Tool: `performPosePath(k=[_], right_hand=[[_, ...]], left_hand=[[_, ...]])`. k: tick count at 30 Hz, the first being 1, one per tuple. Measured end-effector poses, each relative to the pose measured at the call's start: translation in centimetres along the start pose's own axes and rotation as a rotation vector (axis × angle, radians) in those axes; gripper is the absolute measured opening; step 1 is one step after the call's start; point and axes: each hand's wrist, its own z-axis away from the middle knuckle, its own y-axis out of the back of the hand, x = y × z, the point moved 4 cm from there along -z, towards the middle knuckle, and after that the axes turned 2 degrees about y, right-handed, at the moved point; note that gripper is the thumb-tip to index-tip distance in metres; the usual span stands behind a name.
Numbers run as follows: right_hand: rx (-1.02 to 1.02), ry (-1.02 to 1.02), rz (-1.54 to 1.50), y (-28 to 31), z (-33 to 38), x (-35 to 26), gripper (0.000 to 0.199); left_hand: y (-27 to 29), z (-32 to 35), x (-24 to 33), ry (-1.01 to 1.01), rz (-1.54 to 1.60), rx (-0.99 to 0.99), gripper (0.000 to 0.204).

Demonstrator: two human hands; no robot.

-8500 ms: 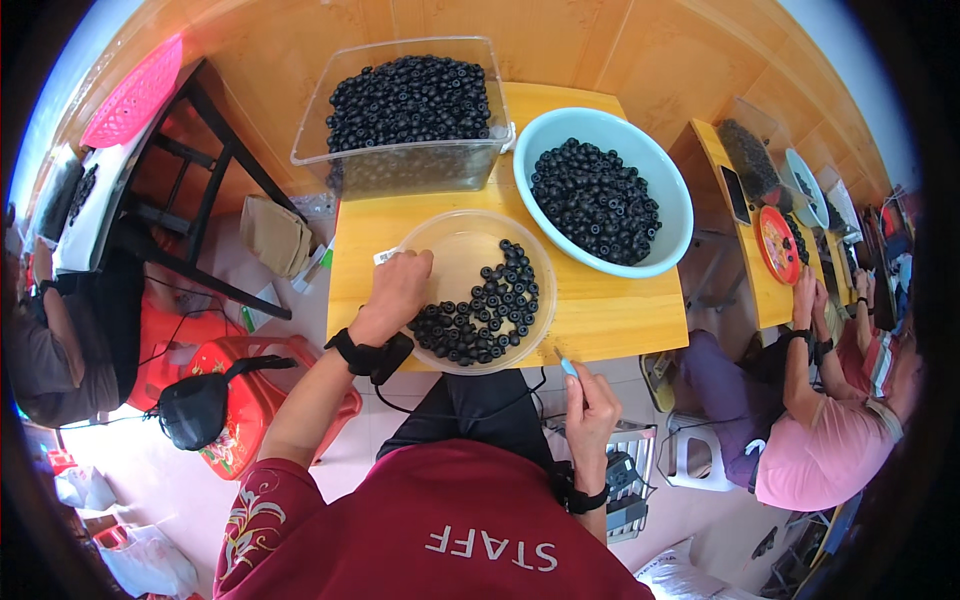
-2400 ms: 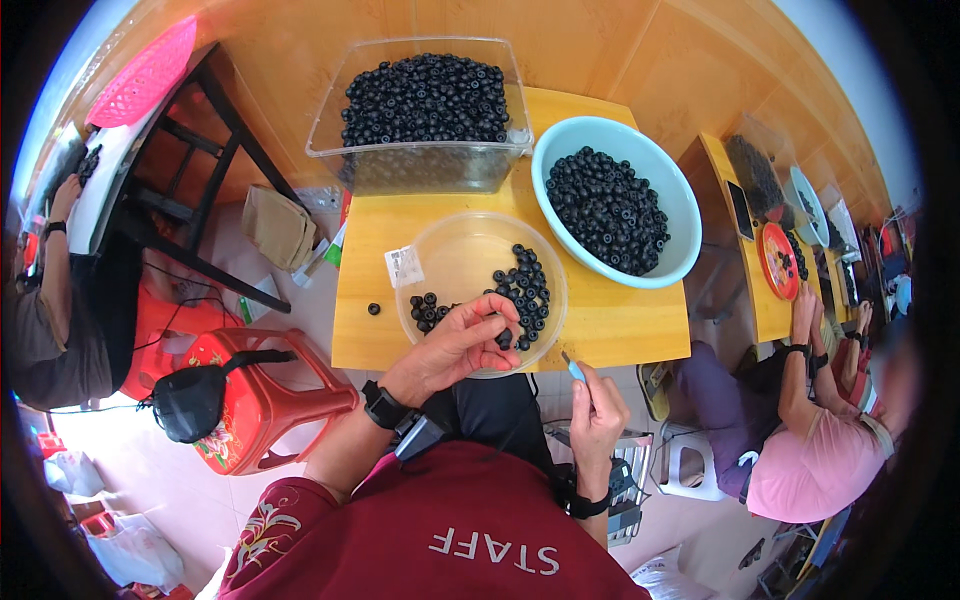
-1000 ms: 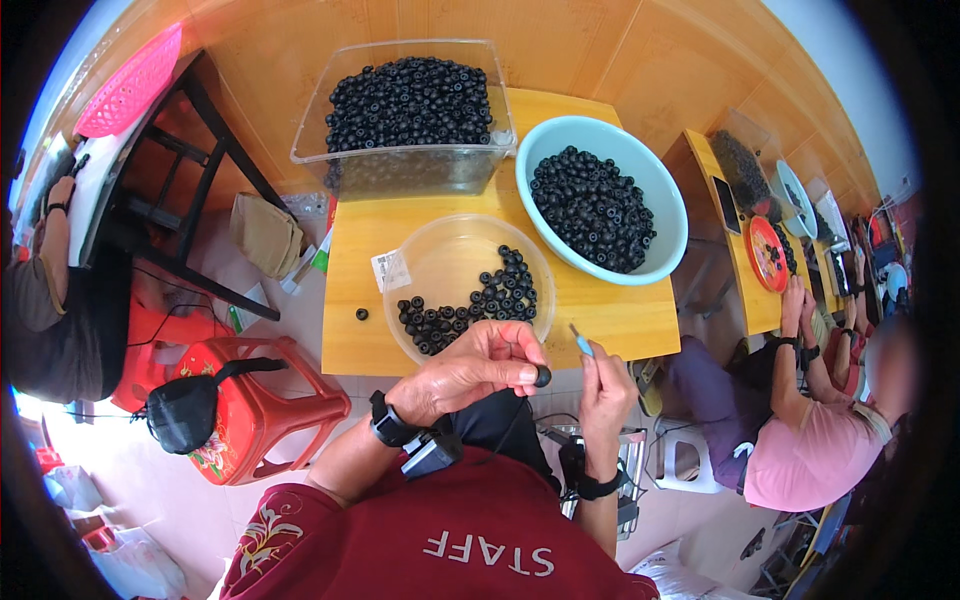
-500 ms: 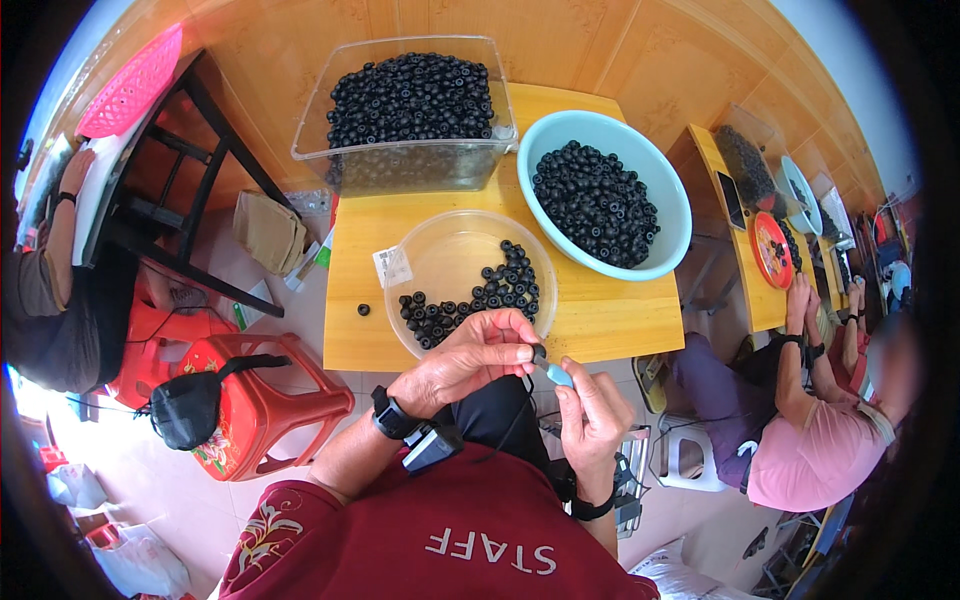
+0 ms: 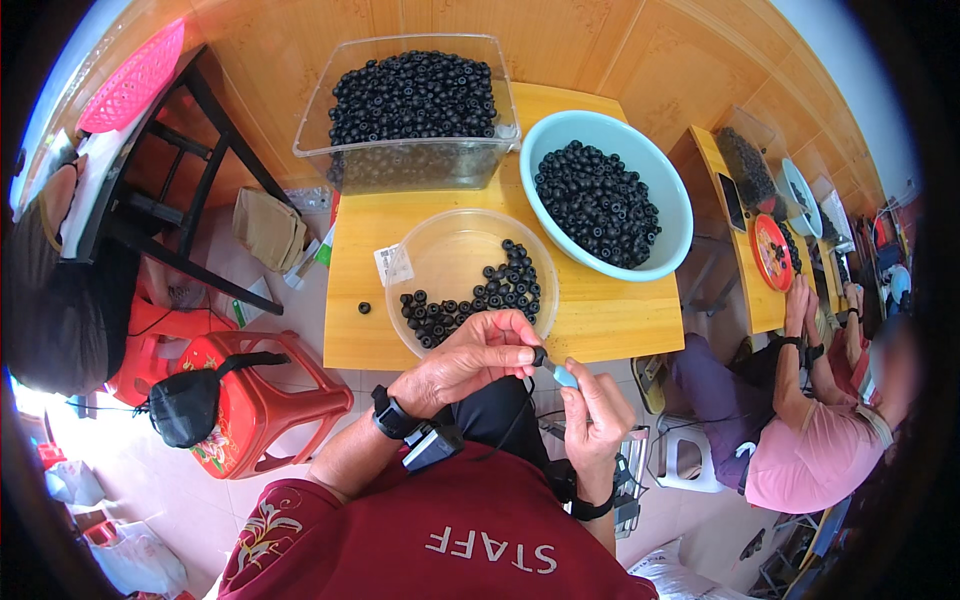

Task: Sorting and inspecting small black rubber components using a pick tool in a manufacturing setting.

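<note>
Between the thumb and fingers of my left hand [image 5: 480, 352] is a small black ring-shaped piece [image 5: 540, 355]. My right hand [image 5: 592, 412] grips a small tool with a light-blue handle [image 5: 565, 376]; its thin tip meets the black piece. Both hands are just off the table's front edge. Right behind them a round clear plastic tray [image 5: 430, 255] holds several black pieces [image 5: 510, 283] along its right and near sides. One loose black piece [image 5: 364, 308] lies on the wood left of the tray.
On the wooden table [image 5: 620, 325] stand a clear bin [image 5: 420, 165] and a light-blue basin [image 5: 678, 235], both heaped with black pieces. A red stool [image 5: 280, 420] is at left. Co-workers sit on both sides; one in a pink shirt [image 5: 815, 455] works at the right table.
The black piece has turned slightly in my left fingers, and the tool's tip has shifted a little against it. At far left, the co-worker's arm has moved.
</note>
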Motion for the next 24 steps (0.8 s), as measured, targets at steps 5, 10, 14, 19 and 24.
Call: performPosePath(k=[5,10,14,19,24], right_hand=[[0.001,0.023,0.019,0.1,0.0,0.0,0.024],[-0.004,0.007,0.008,0.0,0.1,0.1,0.023],[-0.010,-0.009,-0.012,-0.2,0.2,0.3,0.023],[-0.041,-0.200,0.167,-0.8,0.7,4.7,0.018],[0.018,-0.217,0.136,-0.1,1.6,5.0,0.018]], left_hand=[[-0.2,0.0,0.1,0.001,-0.006,0.014,0.018],[-0.2,-0.1,0.0,0.002,-0.012,0.013,0.017],[0.0,0.1,0.1,0.002,-0.022,0.047,0.014],[-1.5,1.0,0.6,0.034,-0.083,-0.059,0.013],[-0.6,0.7,0.4,0.030,-0.030,-0.005,0.015]])
